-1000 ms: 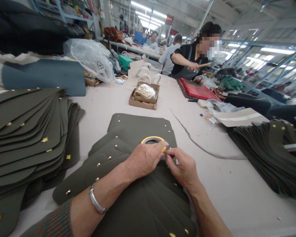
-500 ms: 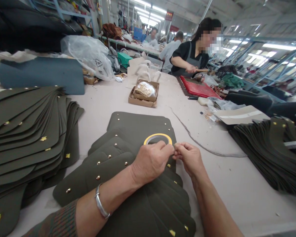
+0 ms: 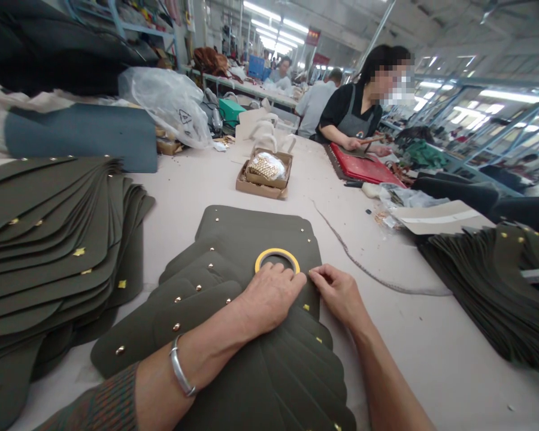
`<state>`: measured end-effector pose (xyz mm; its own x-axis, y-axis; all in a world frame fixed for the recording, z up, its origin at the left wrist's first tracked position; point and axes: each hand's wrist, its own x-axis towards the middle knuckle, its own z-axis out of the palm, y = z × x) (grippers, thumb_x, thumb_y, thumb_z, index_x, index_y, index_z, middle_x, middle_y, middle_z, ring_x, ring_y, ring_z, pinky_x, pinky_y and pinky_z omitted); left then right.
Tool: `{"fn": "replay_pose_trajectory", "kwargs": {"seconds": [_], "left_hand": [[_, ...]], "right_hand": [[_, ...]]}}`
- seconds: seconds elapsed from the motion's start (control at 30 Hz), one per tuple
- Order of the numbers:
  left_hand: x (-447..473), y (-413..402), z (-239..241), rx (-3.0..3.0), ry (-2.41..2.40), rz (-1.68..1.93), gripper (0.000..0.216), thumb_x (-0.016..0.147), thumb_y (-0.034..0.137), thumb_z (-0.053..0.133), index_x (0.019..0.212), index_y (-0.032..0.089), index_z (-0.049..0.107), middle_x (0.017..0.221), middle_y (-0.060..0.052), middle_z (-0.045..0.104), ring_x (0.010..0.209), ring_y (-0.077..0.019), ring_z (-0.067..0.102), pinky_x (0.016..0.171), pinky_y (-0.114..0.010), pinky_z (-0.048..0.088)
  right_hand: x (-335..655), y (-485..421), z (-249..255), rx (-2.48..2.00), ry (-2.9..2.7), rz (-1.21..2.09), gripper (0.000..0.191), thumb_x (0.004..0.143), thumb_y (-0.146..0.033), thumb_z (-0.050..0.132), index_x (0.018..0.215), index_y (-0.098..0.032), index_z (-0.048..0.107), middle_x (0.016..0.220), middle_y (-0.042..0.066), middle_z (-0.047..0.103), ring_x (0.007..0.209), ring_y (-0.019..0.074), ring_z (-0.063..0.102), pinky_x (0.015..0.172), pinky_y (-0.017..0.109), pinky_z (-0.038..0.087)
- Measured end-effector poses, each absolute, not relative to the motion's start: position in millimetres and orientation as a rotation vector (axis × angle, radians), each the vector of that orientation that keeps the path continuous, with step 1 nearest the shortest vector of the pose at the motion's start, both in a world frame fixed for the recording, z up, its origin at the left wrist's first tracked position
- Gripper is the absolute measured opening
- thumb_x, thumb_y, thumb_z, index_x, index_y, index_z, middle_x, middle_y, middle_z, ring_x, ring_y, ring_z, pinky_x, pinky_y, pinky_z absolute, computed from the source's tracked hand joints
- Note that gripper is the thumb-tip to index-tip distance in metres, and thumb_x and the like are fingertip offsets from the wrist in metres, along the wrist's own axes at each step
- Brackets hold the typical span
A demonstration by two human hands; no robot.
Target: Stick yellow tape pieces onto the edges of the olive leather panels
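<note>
A fanned stack of dark olive leather panels (image 3: 251,230) with gold studs lies in front of me. A yellow tape roll (image 3: 277,251) rests on the top panel. My left hand (image 3: 269,299) lies on the panel just below the roll, fingers curled down and pressed to the leather; what is under the fingertips is hidden. My right hand (image 3: 341,294) sits beside it, fingers held together, their tips pressed to the panel's edge close to the left fingertips. A silver bangle (image 3: 179,371) is on my left wrist.
More olive panels are piled at the left (image 3: 49,239) and right (image 3: 498,281). A cardboard box of gold hardware (image 3: 264,173) stands beyond, with a cord (image 3: 359,263) across the table. A co-worker (image 3: 354,114) works over a red mat (image 3: 363,167) at the far right.
Both hands were raised and pinching a small yellow piece together by the roll. They have come down onto the panel, and the yellow piece no longer shows.
</note>
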<state>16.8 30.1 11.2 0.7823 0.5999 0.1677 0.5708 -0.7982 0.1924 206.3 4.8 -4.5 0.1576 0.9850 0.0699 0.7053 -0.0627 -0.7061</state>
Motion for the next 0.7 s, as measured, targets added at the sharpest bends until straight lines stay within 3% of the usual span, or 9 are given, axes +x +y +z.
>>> {"fn": "replay_pose_trajectory", "kwargs": {"seconds": [0.23, 0.3, 0.4, 0.5, 0.6, 0.7], "left_hand": [[14, 36, 14, 2.759, 0.899, 0.440, 0.013, 0.093, 0.017, 0.039, 0.098, 0.018, 0.051, 0.094, -0.006, 0.059, 0.086, -0.0217, 0.054, 0.075, -0.034, 0.047], [12, 36, 15, 2.732, 0.896, 0.471, 0.015, 0.095, 0.020, 0.037, 0.101, 0.018, 0.050, 0.096, -0.007, 0.059, 0.088, -0.0214, 0.055, 0.077, -0.034, 0.048], [10, 36, 13, 2.700, 0.895, 0.478, 0.017, 0.096, 0.020, 0.036, 0.106, 0.018, 0.049, 0.096, -0.006, 0.059, 0.092, -0.0205, 0.056, 0.080, -0.034, 0.049], [9, 35, 12, 2.677, 0.907, 0.471, 0.016, 0.095, 0.019, 0.037, 0.105, 0.019, 0.049, 0.094, -0.005, 0.059, 0.091, -0.0196, 0.056, 0.081, -0.033, 0.049], [8, 35, 11, 2.685, 0.906, 0.487, 0.017, 0.096, 0.020, 0.036, 0.106, 0.018, 0.049, 0.093, -0.005, 0.059, 0.091, -0.0200, 0.057, 0.080, -0.034, 0.049], [8, 35, 12, 2.684, 0.895, 0.512, 0.017, 0.096, 0.020, 0.034, 0.103, 0.018, 0.050, 0.092, -0.005, 0.059, 0.089, -0.0199, 0.057, 0.079, -0.034, 0.049]], "right_hand": [[200, 12, -12, -1.899, -1.712, 0.358, 0.022, 0.082, -0.032, 0.051, 0.075, -0.020, 0.068, 0.072, 0.003, 0.070, 0.066, 0.0179, 0.063, 0.064, 0.029, 0.045], [202, 12, -14, -1.896, -1.659, 0.378, 0.020, 0.082, -0.033, 0.053, 0.083, -0.020, 0.068, 0.072, 0.003, 0.070, 0.065, 0.0175, 0.064, 0.063, 0.029, 0.046], [207, 7, -15, -1.875, -1.468, 0.511, 0.036, 0.084, -0.039, 0.053, 0.112, -0.018, 0.059, 0.067, -0.001, 0.067, 0.051, 0.0146, 0.060, 0.052, 0.027, 0.047], [211, -2, -16, -1.814, -1.436, 0.592, 0.033, 0.088, -0.042, 0.049, 0.110, -0.018, 0.058, 0.062, -0.002, 0.064, 0.043, 0.0128, 0.055, 0.045, 0.026, 0.046], [210, -5, -16, -1.731, -1.697, 0.389, 0.023, 0.089, -0.034, 0.049, 0.093, -0.019, 0.065, 0.074, 0.003, 0.069, 0.061, 0.0156, 0.063, 0.064, 0.029, 0.051], [206, 1, -16, -1.696, -1.864, 0.209, 0.021, 0.088, -0.028, 0.049, 0.089, -0.020, 0.068, 0.088, 0.007, 0.072, 0.081, 0.0194, 0.066, 0.079, 0.033, 0.050]]}}
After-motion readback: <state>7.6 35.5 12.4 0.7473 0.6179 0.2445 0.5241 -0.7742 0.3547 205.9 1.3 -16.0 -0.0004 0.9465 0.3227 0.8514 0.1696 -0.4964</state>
